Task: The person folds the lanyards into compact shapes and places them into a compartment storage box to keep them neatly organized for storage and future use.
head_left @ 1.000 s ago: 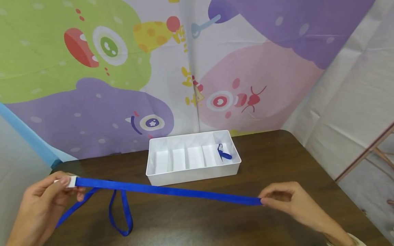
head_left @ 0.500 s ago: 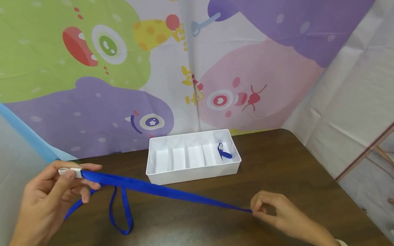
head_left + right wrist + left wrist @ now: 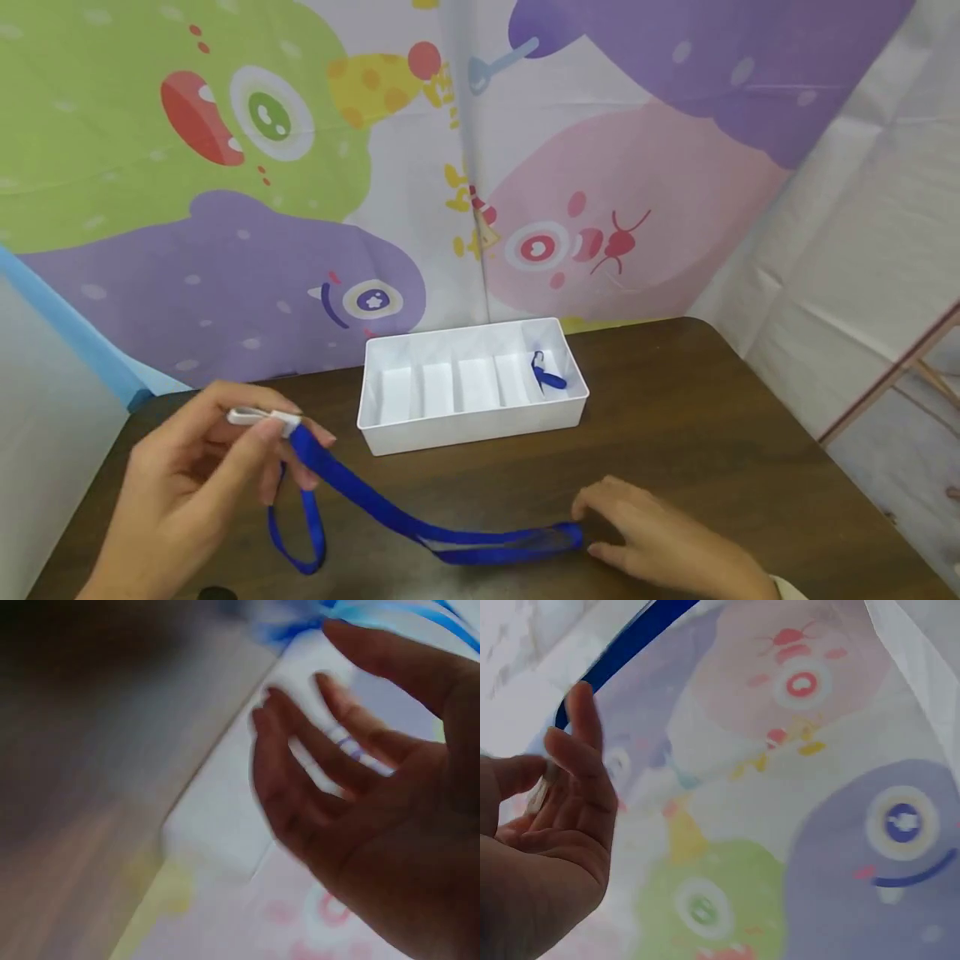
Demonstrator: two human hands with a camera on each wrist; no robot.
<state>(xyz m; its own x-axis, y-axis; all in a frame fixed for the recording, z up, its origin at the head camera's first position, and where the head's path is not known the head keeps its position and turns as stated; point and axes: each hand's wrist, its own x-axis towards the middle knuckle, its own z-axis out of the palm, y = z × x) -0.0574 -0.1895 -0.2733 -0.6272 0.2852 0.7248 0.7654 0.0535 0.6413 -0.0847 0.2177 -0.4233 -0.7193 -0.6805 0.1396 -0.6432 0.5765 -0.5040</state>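
My left hand pinches the white end fitting of a blue lanyard between thumb and fingers. From there the ribbon sags to the right in a long, slack loop over the table. Near that loop's far end is my right hand, thumb and fingers parted. The right wrist view shows this hand spread with nothing gripped, the blue ribbon beyond the thumb tip. Another stretch of blue ribbon forms a loop on the table below my left hand.
Behind the hands, a white divided tray stands by the patterned backdrop. Its right compartment holds a small folded blue lanyard. A dark round object shows at the front edge of the view, on the brown table.
My left hand has moved right with the fitting. My right hand has come left and let go of the ribbon's far end, and the taut ribbon has gone slack into an opened loop.
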